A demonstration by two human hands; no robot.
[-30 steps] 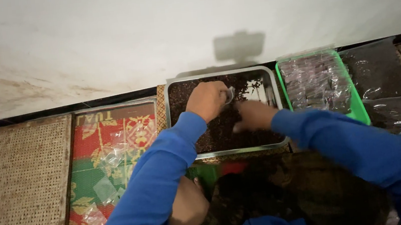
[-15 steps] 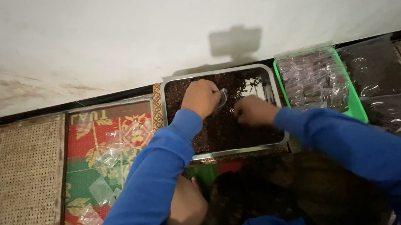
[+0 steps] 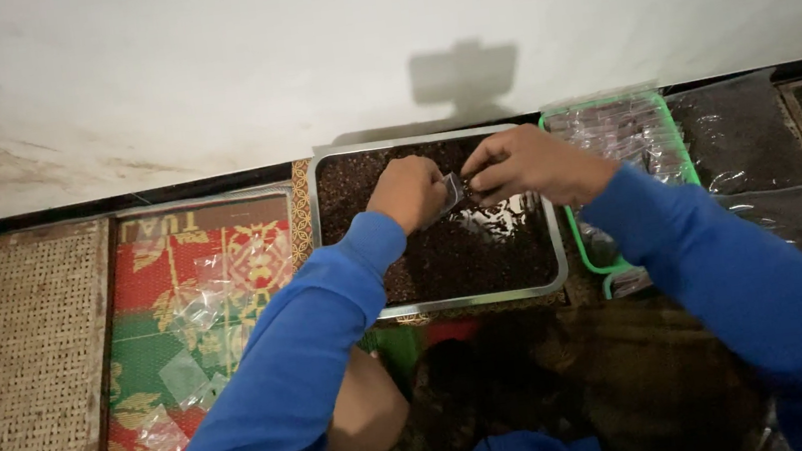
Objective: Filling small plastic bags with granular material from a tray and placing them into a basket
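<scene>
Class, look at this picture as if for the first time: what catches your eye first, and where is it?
In the middle, two hands, the left hand and the right hand, meet over a metal tray of dark brown grains, pinching a small clear bag between them. Right of it sits a green tray of filled bags, and on the left, empty clear bags lie scattered on a red and green patterned mat.

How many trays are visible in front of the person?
2. The metal tray of dark grains lies under both hands; the green tray of small bags sits right of it. Others may be hidden.
</scene>
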